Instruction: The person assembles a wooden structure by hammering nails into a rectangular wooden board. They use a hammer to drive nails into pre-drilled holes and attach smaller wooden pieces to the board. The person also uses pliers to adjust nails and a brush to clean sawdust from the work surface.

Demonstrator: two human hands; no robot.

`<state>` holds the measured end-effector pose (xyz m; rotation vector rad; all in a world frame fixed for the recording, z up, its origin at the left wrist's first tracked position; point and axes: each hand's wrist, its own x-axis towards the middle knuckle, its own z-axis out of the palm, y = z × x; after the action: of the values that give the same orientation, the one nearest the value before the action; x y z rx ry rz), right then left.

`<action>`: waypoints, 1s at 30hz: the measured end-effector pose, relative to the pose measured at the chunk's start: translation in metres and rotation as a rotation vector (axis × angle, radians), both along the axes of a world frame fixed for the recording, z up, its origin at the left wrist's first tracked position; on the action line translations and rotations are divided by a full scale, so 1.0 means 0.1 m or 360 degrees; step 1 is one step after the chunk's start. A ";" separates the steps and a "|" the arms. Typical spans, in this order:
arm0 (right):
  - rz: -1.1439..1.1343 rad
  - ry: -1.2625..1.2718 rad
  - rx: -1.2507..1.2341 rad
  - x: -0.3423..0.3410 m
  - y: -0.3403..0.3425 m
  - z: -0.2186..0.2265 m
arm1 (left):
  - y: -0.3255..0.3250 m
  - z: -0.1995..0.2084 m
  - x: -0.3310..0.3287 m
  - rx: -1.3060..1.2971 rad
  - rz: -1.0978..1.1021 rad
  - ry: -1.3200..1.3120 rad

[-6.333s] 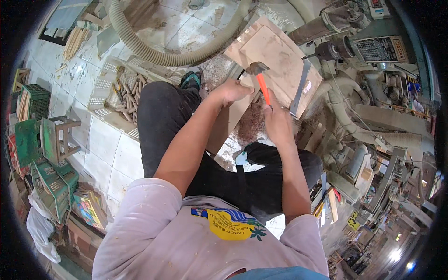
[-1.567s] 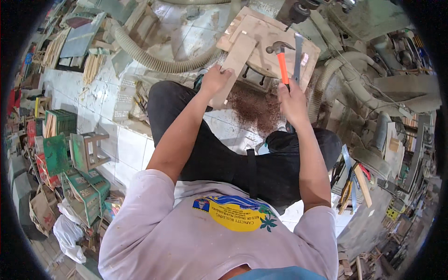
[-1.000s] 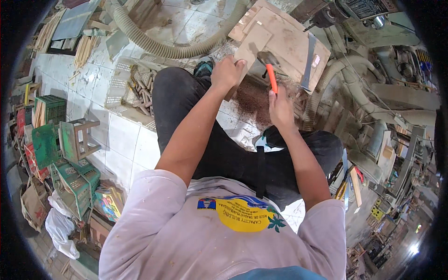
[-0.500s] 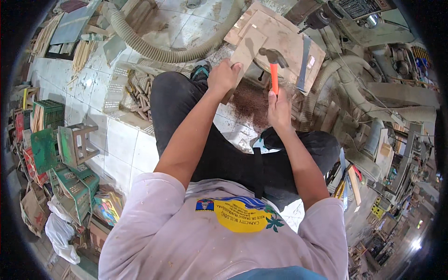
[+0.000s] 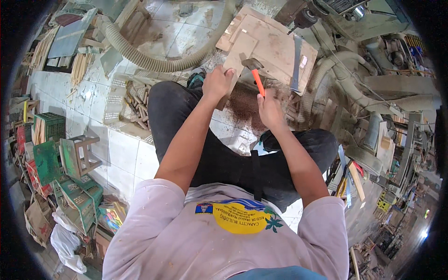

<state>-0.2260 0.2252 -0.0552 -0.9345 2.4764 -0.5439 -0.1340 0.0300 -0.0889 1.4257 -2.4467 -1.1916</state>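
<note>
Hammer (image 5: pixel 258 82) now tipped L, head (image 5: pixel 252 64) blurred; R hand (image 5: pixel 271 110) clenched on it, L hand (image 5: pixel 217 84) gripping board (image 5: pixel 242 50).

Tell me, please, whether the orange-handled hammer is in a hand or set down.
In hand: the right hand grips the hammer by its handle.

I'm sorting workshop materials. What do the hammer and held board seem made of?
Hammer: head probably dull steel, being dark grey; handle perhaps painted or plastic-coated, being bright orange. Board: likely unfinished wood or plywood, from its matte tan face.
</note>
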 end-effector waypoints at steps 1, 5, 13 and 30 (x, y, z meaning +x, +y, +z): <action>-0.0009 -0.0031 -0.0025 0.02 0.01 0.03 | 0.00 -0.01 0.01 -0.0006 -0.0005 -0.0005; 0.0001 0.0008 -0.0084 0.01 0.00 0.05 | -0.02 0.01 0.00 0.0028 -0.0019 -0.0027; 0.0017 0.0001 -0.0079 -0.02 0.01 0.05 | -0.03 0.07 -0.02 0.0068 0.0000 -0.0088; -0.0006 0.0188 -0.0089 0.03 -0.09 0.20 | 0.00 0.04 -0.01 -0.0045 -0.0025 -0.0007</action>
<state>-0.2225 0.2160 -0.0347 -1.0112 2.5800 -0.5776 -0.1347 0.0302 -0.0847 1.4059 -2.4716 -1.1536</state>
